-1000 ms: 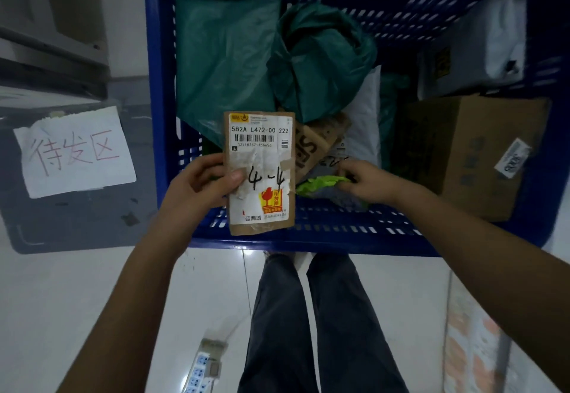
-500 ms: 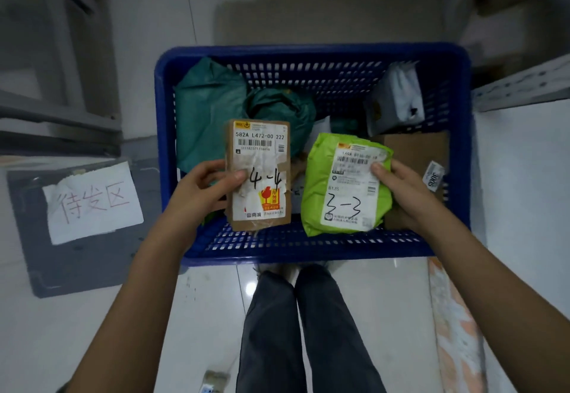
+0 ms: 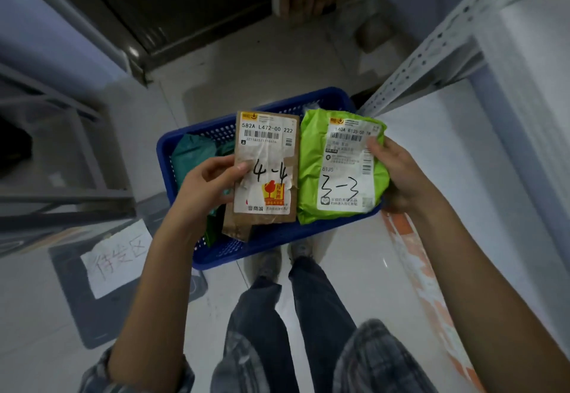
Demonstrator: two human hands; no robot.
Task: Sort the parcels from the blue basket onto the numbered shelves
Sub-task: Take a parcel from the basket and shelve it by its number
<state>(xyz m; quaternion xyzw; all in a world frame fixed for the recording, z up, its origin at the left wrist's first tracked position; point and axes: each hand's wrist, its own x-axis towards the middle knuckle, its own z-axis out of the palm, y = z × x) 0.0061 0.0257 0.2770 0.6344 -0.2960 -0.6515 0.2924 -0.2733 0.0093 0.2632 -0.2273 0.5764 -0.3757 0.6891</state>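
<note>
Right hand [image 3: 398, 173] lifted green parcel [image 3: 314, 170] from basket [image 3: 172, 146], now beside brown parcel [image 3: 293, 164].

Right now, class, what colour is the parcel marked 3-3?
Bright green parcel, white label; head view, held in the right hand.

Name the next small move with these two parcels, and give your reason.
Probably turn toward the shelving on the right and look for slot 3-3. The right hand grips the green parcel marked 3-3, the left hand the brown parcel marked 4-4, both lifted above the blue basket.
</note>
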